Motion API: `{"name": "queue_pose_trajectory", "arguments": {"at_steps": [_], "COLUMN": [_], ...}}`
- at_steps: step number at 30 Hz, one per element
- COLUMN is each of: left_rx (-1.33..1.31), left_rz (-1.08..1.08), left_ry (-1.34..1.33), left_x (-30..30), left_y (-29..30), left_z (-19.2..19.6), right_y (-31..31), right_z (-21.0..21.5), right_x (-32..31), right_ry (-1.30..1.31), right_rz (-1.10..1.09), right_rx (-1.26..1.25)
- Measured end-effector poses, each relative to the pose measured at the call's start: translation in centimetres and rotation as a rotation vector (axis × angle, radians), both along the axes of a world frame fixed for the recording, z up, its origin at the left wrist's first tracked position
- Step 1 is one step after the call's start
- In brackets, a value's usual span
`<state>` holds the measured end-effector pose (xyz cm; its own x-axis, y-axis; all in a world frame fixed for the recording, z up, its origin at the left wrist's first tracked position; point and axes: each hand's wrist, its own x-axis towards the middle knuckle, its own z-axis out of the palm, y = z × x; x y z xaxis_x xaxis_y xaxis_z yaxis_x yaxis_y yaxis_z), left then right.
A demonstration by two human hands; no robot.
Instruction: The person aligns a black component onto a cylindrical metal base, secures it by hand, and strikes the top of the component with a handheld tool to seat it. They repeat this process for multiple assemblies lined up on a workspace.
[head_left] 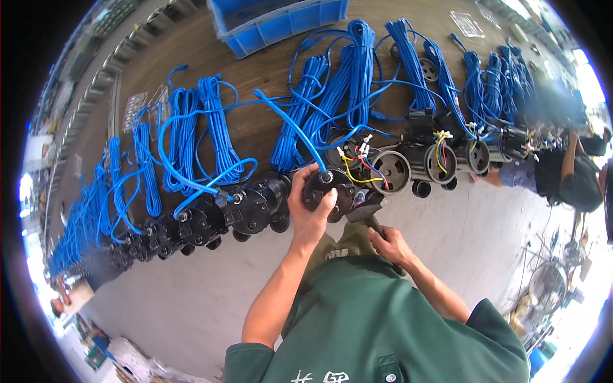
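Observation:
My left hand (310, 214) is wrapped round a black round pump housing (329, 191) at the table's near edge, thumb across its face. A thick blue cable (294, 127) rises from the fitting on that housing. My right hand (393, 246) grips the handle of a hammer (365, 212), whose dark head is just right of the housing, close to it. Whether the head touches the housing, I cannot tell. Beside it on the right lies an open round housing (391, 172) with red, blue and yellow wires and white connectors.
Along the near edge, more black housings (252, 207) line up to the left and open ones (440, 163) to the right. Bundled blue cables (220, 124) lie behind them on the brown table (249, 70). A blue crate (281, 29) stands at the back. Other people (575, 172) are at both sides.

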<state>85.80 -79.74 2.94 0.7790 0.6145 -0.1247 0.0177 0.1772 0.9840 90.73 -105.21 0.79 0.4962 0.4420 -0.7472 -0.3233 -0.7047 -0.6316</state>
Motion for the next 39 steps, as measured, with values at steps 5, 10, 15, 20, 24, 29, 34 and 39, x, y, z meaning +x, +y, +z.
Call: {"name": "queue_pose_trajectory", "arguments": {"at_steps": [5, 10, 15, 20, 24, 29, 34, 39], "left_rx": [-0.188, -0.208, -0.094, -0.114, -0.184, -0.132, -0.048, 0.386], "left_rz": [0.061, 0.06, 0.064, 0.085, 0.052, -0.182, -0.227, -0.306], "left_ry": [-0.031, -0.047, -0.08, -0.078, -0.06, -0.132, -0.217, -0.13], "left_x": [0.5, 0.6, 0.2, 0.7, 0.5, -0.8, -0.8, -0.7], "left_y": [-0.9, -0.8, -1.0, -1.0, -0.9, 1.3, 2.6, 2.9], "left_z": [1.2, 1.6, 0.7, 1.3, 1.5, 0.0, 0.1, 0.1], "right_y": [1.3, 1.7, 1.7, 1.6, 1.4, -1.2, -1.9, 0.7], "right_z": [-1.3, -1.5, -2.6, -3.3, -2.1, 5.0, 9.5, 6.5], "right_x": [-2.4, -4.1, -4.1, -4.4, -3.3, -0.6, 0.6, -1.2], "right_ry": [0.208, 0.163, 0.083, 0.033, -0.058, -0.15, -0.237, -0.496], "right_rz": [-0.266, -0.264, -0.197, -0.237, -0.114, -0.081, -0.142, 0.291], "right_rx": [0.05, 0.112, 0.019, 0.032, -0.026, -0.128, -0.046, -0.048]}}
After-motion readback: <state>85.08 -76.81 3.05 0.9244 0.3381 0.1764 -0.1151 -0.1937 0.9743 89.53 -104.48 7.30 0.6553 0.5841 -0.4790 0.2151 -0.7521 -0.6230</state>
